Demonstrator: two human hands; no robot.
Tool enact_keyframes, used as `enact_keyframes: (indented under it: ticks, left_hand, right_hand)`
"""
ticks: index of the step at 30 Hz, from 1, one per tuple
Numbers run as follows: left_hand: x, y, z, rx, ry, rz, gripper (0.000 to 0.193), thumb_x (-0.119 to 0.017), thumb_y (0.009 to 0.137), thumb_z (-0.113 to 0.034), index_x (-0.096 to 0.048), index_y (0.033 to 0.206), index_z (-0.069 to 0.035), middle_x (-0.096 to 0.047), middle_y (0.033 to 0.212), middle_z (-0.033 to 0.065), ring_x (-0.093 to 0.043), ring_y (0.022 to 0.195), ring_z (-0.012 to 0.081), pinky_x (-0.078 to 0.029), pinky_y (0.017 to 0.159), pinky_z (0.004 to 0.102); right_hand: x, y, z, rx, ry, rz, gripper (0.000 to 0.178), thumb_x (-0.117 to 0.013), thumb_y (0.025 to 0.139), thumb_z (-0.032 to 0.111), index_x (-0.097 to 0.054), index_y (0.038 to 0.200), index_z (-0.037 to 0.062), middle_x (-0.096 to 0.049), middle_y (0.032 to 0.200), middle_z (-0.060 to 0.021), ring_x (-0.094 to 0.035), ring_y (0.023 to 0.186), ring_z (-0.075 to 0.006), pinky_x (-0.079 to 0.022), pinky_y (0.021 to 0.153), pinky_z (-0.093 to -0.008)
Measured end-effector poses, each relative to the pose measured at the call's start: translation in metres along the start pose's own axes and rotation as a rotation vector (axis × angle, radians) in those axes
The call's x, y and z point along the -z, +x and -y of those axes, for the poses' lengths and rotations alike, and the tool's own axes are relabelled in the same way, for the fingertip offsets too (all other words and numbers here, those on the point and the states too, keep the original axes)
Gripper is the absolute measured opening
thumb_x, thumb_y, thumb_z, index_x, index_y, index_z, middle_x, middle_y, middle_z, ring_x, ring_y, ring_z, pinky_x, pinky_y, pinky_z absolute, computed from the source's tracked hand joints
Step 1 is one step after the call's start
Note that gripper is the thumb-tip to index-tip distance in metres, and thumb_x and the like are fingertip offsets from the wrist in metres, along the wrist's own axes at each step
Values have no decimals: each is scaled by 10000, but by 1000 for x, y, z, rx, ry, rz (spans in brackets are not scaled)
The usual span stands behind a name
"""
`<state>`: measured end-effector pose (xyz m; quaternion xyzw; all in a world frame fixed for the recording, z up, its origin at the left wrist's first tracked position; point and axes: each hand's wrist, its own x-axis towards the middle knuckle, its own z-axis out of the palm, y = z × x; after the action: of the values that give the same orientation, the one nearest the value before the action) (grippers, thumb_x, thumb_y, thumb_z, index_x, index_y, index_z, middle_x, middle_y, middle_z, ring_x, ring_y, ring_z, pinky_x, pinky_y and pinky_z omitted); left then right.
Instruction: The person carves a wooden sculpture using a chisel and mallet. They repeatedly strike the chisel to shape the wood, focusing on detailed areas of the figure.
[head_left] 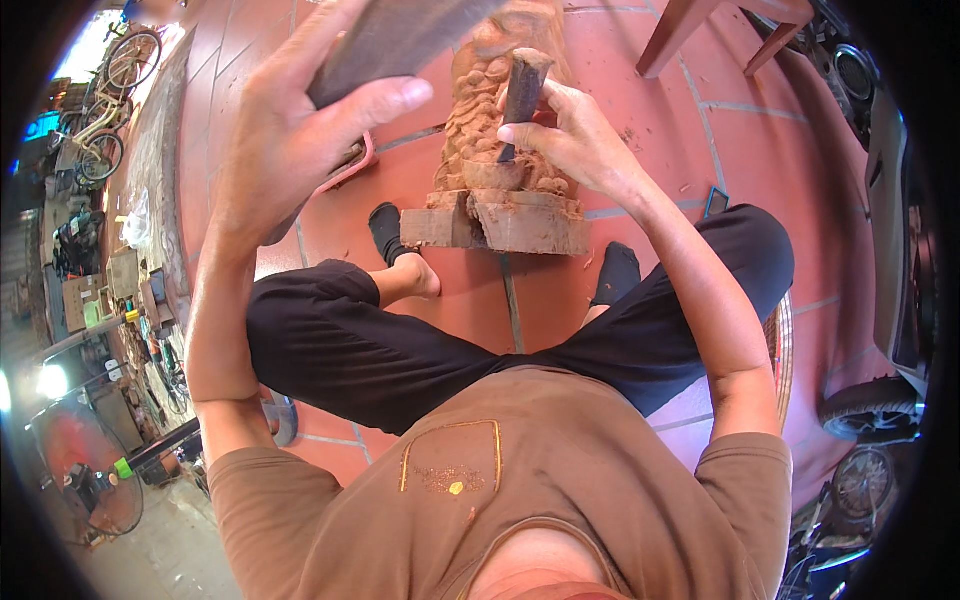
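A wood carving (480,110) lies on the floor between my feet, its surface cut into rounded, scale-like lumps and its near end a blocky base. My right hand (580,140) pinches a chisel (524,100) with a dark shaft and a battered, pale top. The chisel stands nearly upright, its lower end down at the carving by a rounded knob; its cutting edge is hidden. Raised to the left, my left hand (290,130) is closed round a dark wooden mallet (400,45), thumb along its side. The mallet is above and apart from the chisel, partly cut off by the top edge.
A pink-rimmed tray (362,165) sits left of the carving, partly behind my left arm. Wooden furniture legs (675,40) stand at the far right. Wood chips dot the red tile floor (640,110). Tools and clutter line the left; a fan (85,470) stands lower left.
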<state>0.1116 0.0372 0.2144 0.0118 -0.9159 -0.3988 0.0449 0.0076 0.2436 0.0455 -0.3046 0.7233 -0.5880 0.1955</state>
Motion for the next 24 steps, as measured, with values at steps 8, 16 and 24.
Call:
enact_keyframes:
  ticks: [8,16,24]
  left_hand:
    - [3,4,27,-133,296,183,737,-774,834,-102,-471,1506,-118,-617,1389,110,-595,1223,178,-436,1058,333]
    - [7,-4,28,-205,152,22,751,-779,830,-90,-449,1504,-54,-641,1326,125,-616,1179,192,-468,1015,328]
    - [8,1,14,-200,-23,29,783,-812,807,-66,-436,1487,34,-572,1413,199,-551,1276,209,-412,1087,325]
  right_hand:
    - [3,6,-14,-75,181,-87,297,-756,885,179,-653,1090,-9,-679,926,-79,-638,852,-155,-527,811,-341]
    - [9,6,-9,-178,166,-10,306,-720,927,140,-611,1180,6,-673,1073,-83,-651,1021,-166,-580,859,-338]
    - [14,6,-12,-228,288,11,301,-709,931,146,-616,1185,14,-703,1089,-114,-674,1058,-195,-586,886,-361]
